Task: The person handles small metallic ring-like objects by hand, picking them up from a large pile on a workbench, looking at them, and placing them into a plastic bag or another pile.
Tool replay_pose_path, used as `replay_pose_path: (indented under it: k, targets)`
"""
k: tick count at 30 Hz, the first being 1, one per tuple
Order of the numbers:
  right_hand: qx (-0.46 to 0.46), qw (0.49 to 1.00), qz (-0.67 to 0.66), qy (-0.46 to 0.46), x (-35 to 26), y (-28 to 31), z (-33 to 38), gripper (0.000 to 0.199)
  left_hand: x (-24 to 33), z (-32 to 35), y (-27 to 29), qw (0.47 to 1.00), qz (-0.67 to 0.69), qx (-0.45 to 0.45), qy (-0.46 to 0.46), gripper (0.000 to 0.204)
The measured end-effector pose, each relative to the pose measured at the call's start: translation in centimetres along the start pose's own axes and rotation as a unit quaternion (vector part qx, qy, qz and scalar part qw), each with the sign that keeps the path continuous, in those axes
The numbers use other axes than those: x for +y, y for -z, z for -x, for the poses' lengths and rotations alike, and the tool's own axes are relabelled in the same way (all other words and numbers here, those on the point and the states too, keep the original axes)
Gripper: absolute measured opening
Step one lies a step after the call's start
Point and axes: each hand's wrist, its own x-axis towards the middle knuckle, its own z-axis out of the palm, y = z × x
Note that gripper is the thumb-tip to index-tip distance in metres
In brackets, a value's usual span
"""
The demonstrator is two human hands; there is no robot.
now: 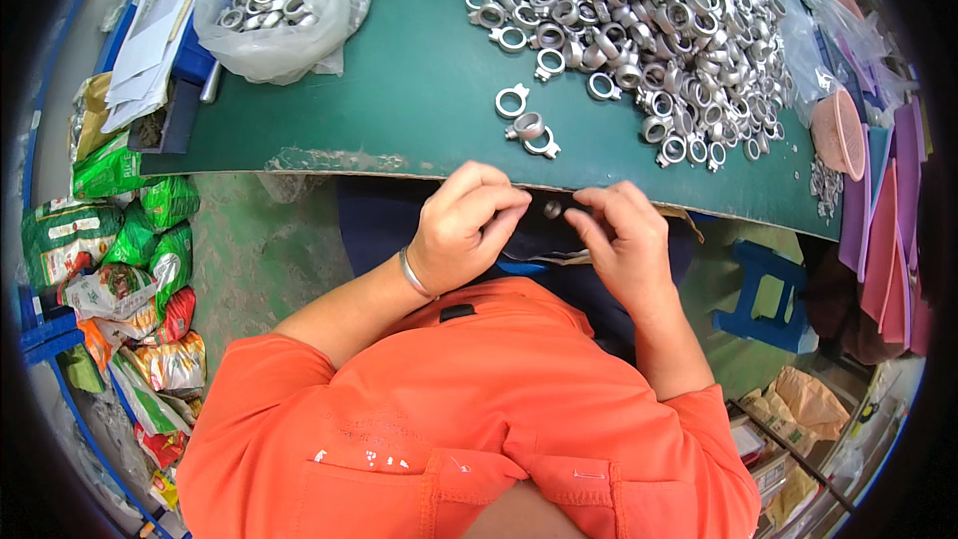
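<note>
My left hand (462,223) is at the table's front edge, its thumb and forefinger pressed together. Whatever may lie in that pinch is too small or hidden to make out. Opposite it is my right hand (627,240), fingers bent, with a small gap between thumb and forefinger tips. Between the two hands, close to the right fingertips, a small round metal piece (552,210) shows against the dark cloth below. On the table just beyond my hands lie a few silver metal ring clamps (512,101), each with a small lug.
A large heap of similar ring clamps (649,30) covers the green table (399,70) at the far right. At the far left stands a plastic bag (289,50) of metal parts, beside papers (165,30). A pink basket (838,135) sits right; a blue stool (763,296) is below.
</note>
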Motion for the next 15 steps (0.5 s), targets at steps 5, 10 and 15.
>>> replay_pose_path:
  k: [5,10,15]
  targets:
    - [0.042,0.993,0.021,0.104,-0.4,-1.6,-4.6,0.019,0.5,-4.4,-0.3,0.994,-0.107,0.012,0.036,0.014]
    - [-0.02,0.995,0.082,0.059,0.1,-1.2,-4.2,0.02,-0.8,-4.3,0.0,0.991,-0.129,-0.032,0.009,0.013]
    - [0.018,0.994,0.055,0.096,0.4,-0.1,-3.7,0.018,-0.9,-4.1,0.4,0.994,-0.101,-0.024,0.025,0.017]
